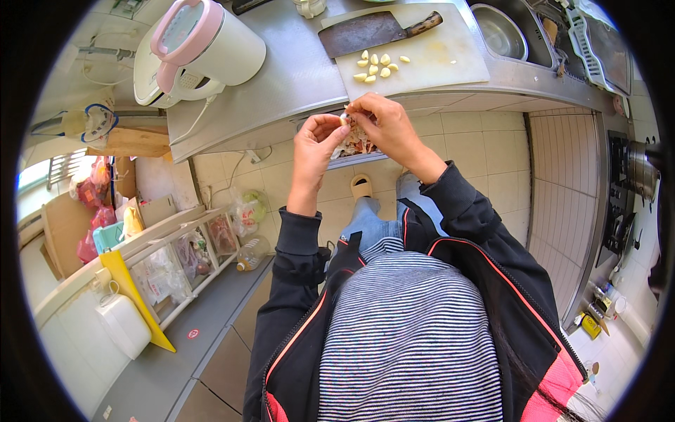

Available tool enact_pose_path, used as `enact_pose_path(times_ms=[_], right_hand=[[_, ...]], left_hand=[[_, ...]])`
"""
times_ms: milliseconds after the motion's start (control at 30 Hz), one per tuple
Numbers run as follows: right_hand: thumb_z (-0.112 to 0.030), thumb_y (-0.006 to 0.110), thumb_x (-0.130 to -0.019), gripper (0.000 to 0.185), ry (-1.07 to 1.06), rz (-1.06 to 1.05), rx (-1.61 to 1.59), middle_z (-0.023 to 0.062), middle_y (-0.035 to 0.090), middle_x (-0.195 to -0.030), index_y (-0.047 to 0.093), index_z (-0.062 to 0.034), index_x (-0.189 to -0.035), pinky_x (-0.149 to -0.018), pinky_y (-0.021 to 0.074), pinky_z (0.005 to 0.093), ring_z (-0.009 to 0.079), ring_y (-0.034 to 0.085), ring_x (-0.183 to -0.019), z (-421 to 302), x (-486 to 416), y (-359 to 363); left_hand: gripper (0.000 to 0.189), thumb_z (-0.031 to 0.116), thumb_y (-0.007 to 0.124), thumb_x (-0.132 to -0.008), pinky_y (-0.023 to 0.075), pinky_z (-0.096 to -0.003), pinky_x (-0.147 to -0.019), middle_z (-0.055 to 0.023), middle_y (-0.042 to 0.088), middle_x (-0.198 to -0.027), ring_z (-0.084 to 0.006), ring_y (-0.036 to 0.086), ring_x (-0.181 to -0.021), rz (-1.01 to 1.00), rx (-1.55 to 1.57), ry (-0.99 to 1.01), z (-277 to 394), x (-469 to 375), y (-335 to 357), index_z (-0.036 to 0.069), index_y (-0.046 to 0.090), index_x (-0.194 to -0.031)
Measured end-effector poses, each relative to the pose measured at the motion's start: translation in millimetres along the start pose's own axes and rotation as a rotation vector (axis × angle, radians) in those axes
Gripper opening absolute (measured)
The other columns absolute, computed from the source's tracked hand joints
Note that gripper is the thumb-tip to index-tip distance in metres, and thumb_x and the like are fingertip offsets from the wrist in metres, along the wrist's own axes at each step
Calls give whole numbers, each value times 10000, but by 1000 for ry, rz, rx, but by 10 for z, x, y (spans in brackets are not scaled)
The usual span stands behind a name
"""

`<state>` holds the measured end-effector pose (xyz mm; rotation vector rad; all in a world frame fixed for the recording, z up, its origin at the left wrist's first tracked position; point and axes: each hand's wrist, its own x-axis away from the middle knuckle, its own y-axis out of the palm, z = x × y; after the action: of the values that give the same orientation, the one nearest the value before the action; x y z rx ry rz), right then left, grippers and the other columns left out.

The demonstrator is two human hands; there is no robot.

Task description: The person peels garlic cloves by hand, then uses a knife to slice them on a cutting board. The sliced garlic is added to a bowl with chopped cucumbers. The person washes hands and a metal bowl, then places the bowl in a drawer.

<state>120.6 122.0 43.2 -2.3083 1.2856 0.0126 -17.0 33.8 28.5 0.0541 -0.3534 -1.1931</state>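
My left hand [321, 140] grips a garlic clove [343, 120] between thumb and fingertips. From the right, my right hand [382, 124] has its fingertips pinched at the same clove, with a bit of skin there. Both hands are in front of the counter's edge, above an open bin or drawer [354, 160] holding peelings. Beyond them, several peeled garlic cloves [373, 69] lie on a white cutting board [448, 68]. A cleaver [364, 32] with a wooden handle rests across the board's far left part.
A pink and white kettle-like appliance [232, 47] stands on the steel counter [285, 68] at left. A metal basin [498, 32] sits in the sink at right. A white rack with bags [184, 253], a plastic bottle [254, 253] and a gas stove [617, 205] flank me.
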Motion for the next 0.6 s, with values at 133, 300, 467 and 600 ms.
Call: enact_pose_path(times_ms=[133,300,467,600], right_hand=[[-134,667,-822,153,221,-56,-151,126,655,-737,654,11,-871,-610,497,295,178,642,-660,-5,53,63],[-136,684,-840,186,391,-83,-502,72,665,-730,640,42,-872,-611,508,251,108,620,-656,73,17,104],[-124,648,-878,168,497,-120,-736,54,659,-778,630,41,-911,-625,510,230,92,610,-676,162,1,91],[-115,620,-896,154,506,-125,-793,52,652,-796,628,33,-934,-634,509,224,86,607,-682,163,11,67]], left_hand=[[187,24,678,-835,497,-220,-766,-56,674,-948,-91,622,-846,76,-220,145,-11,21,40,-17,634,-1011],[177,20,685,-823,506,-220,-722,-53,691,-911,-80,624,-803,166,-483,381,5,56,119,-15,685,-996],[185,11,694,-808,506,-221,-727,-77,699,-931,-91,626,-807,189,-531,499,16,31,138,-13,698,-992],[199,14,695,-812,507,-223,-733,-76,697,-938,-97,626,-817,186,-445,443,-6,21,129,-12,695,-1010]])
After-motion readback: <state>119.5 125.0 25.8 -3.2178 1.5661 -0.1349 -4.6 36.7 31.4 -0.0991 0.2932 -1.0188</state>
